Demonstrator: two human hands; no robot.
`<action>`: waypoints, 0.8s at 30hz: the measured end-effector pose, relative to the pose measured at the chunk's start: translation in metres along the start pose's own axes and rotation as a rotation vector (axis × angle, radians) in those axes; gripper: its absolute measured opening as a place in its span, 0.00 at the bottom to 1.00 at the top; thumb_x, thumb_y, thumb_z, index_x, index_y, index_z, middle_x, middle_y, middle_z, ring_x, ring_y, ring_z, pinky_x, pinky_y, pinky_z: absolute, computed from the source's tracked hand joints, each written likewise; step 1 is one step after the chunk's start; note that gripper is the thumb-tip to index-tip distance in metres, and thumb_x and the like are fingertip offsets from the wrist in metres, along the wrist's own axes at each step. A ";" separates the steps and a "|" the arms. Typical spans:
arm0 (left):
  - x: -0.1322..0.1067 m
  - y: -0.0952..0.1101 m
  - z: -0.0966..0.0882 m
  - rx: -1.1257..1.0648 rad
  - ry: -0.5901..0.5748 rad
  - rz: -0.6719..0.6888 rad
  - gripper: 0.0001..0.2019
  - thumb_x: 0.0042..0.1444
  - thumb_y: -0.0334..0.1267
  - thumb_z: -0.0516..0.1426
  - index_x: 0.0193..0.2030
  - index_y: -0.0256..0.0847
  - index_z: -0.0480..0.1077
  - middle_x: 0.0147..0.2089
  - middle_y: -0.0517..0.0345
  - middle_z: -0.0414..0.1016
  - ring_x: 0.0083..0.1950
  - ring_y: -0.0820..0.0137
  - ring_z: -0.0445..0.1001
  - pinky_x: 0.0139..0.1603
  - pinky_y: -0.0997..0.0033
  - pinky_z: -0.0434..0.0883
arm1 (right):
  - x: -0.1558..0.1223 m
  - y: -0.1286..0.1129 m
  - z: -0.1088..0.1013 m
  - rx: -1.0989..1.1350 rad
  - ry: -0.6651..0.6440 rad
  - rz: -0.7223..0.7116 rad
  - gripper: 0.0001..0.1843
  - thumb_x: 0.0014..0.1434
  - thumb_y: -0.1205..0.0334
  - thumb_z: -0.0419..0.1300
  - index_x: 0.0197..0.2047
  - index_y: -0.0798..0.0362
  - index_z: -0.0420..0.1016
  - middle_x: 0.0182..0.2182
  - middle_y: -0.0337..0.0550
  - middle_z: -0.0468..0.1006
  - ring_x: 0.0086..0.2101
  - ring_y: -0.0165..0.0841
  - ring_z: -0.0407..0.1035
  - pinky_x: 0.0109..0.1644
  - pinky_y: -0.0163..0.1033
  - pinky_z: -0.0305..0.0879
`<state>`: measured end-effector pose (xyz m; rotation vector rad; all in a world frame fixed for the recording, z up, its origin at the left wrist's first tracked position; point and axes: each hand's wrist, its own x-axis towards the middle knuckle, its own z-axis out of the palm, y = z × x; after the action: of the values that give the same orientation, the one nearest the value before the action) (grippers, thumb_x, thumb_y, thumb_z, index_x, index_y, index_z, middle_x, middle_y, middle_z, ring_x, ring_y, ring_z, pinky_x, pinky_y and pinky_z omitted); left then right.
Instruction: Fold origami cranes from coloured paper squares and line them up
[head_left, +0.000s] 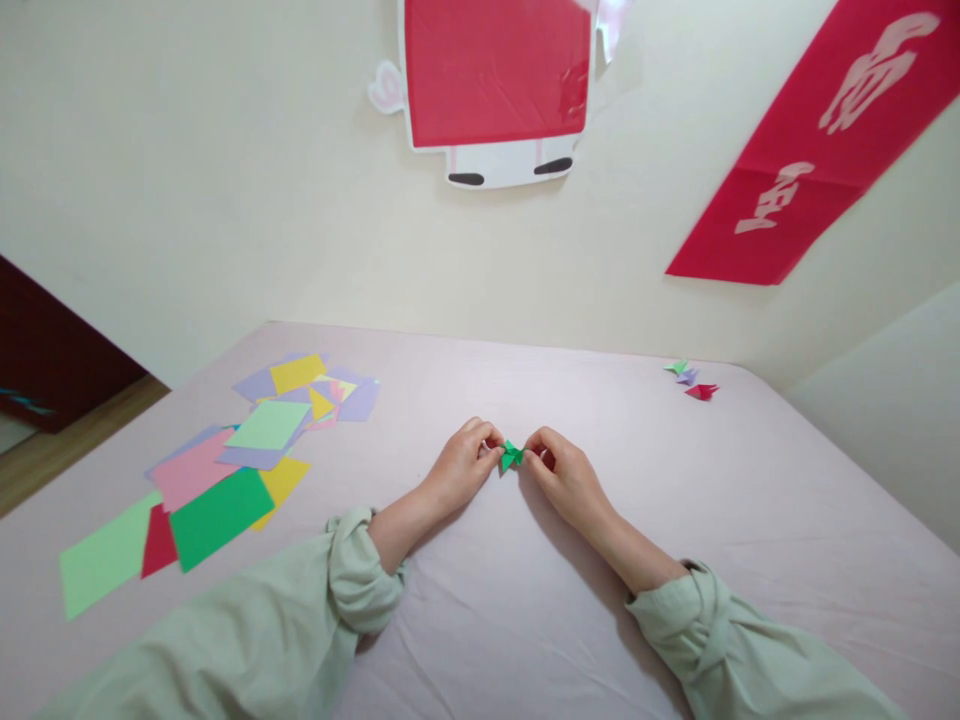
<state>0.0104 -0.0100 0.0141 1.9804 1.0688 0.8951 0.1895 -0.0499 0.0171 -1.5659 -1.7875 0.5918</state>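
Observation:
Between my two hands is a small green folded paper figure (511, 456) with several pointed tips, just above or on the pale cloth. My left hand (466, 462) pinches its left side between thumb and fingers. On the opposite side, my right hand (564, 474) pinches the right tip the same way. Fingertips hide the figure's outer ends. I cannot tell which shape it is folded into.
Coloured paper sheets, among them a dark green sheet (223, 515) and a pink sheet (196, 468), lie spread at the left of the cloth-covered table (480, 640). A red folded paper figure (703, 392) sits at the far right beside a purple one (686, 377) and a light green one (677, 368). Behind stands a wall (300, 200).

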 end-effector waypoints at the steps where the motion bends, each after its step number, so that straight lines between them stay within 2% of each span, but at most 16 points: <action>1: 0.000 0.000 0.000 -0.001 -0.003 0.001 0.04 0.54 0.28 0.55 0.32 0.39 0.68 0.35 0.59 0.67 0.36 0.72 0.67 0.39 0.72 0.67 | 0.000 0.000 0.000 0.006 -0.002 0.000 0.05 0.57 0.63 0.52 0.32 0.50 0.68 0.26 0.36 0.72 0.25 0.30 0.64 0.31 0.34 0.58; 5: 0.000 -0.003 0.002 0.009 -0.015 0.017 0.05 0.55 0.27 0.54 0.34 0.39 0.69 0.36 0.59 0.67 0.36 0.72 0.67 0.39 0.73 0.67 | 0.001 -0.002 -0.001 0.013 -0.010 0.005 0.05 0.58 0.63 0.52 0.33 0.50 0.69 0.28 0.37 0.74 0.26 0.30 0.65 0.32 0.35 0.59; 11: -0.003 -0.004 0.000 0.122 0.010 0.005 0.12 0.51 0.22 0.49 0.37 0.40 0.68 0.40 0.57 0.68 0.40 0.71 0.69 0.43 0.71 0.68 | 0.000 0.000 -0.001 0.001 -0.018 0.001 0.06 0.57 0.64 0.52 0.36 0.49 0.70 0.28 0.37 0.74 0.27 0.31 0.65 0.32 0.35 0.59; 16: -0.010 0.001 -0.002 0.293 -0.067 -0.029 0.07 0.54 0.29 0.54 0.40 0.42 0.68 0.43 0.58 0.68 0.44 0.69 0.71 0.45 0.70 0.68 | -0.001 0.003 0.001 -0.003 -0.018 -0.009 0.06 0.58 0.64 0.53 0.38 0.49 0.70 0.30 0.38 0.74 0.28 0.31 0.66 0.34 0.35 0.60; 19: -0.012 0.003 -0.002 0.374 -0.088 -0.053 0.05 0.57 0.34 0.55 0.40 0.45 0.68 0.44 0.59 0.68 0.43 0.69 0.72 0.42 0.71 0.67 | -0.001 0.002 0.002 -0.008 -0.030 -0.023 0.05 0.57 0.64 0.54 0.37 0.49 0.71 0.31 0.38 0.74 0.28 0.30 0.66 0.34 0.35 0.60; 24: -0.010 0.003 -0.001 0.407 -0.090 -0.055 0.05 0.60 0.36 0.53 0.39 0.47 0.70 0.41 0.62 0.69 0.38 0.71 0.72 0.37 0.73 0.66 | -0.002 -0.001 0.002 -0.015 -0.072 -0.051 0.06 0.56 0.66 0.53 0.35 0.50 0.71 0.31 0.38 0.73 0.28 0.30 0.65 0.34 0.35 0.59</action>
<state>0.0070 -0.0193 0.0144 2.2815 1.3260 0.5846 0.1873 -0.0521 0.0159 -1.5224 -1.8834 0.6185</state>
